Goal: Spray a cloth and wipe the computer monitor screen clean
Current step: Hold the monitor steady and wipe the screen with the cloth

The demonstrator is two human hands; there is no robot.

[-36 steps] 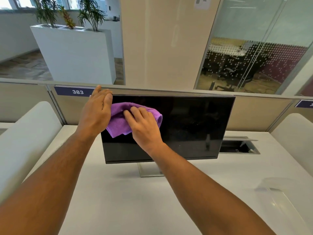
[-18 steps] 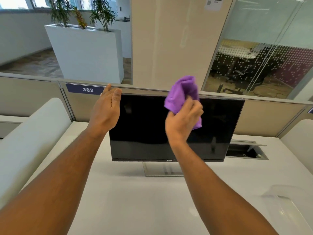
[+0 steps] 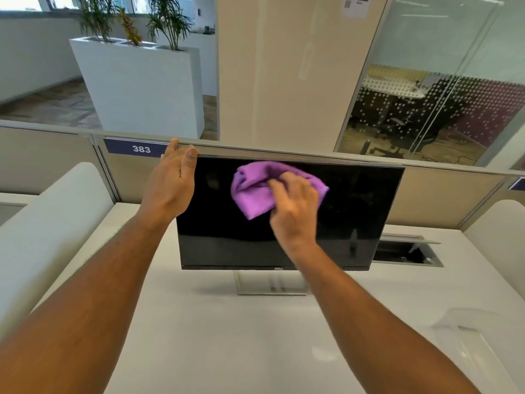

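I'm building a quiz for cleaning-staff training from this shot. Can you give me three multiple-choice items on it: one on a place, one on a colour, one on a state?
1. Where is the left hand?
A. On the monitor's top left corner
B. Flat on the desk
C. On the monitor's stand

2. What colour is the cloth?
A. Yellow
B. Purple
C. White

3. What state is the monitor screen in?
A. Showing a bright picture
B. Cracked
C. Dark

Answers:
1 A: its fingers wrap that corner, steadying the monitor.
2 B: the cloth that the right hand presses to the glass is purple.
3 C: the screen is black, with only faint reflections.
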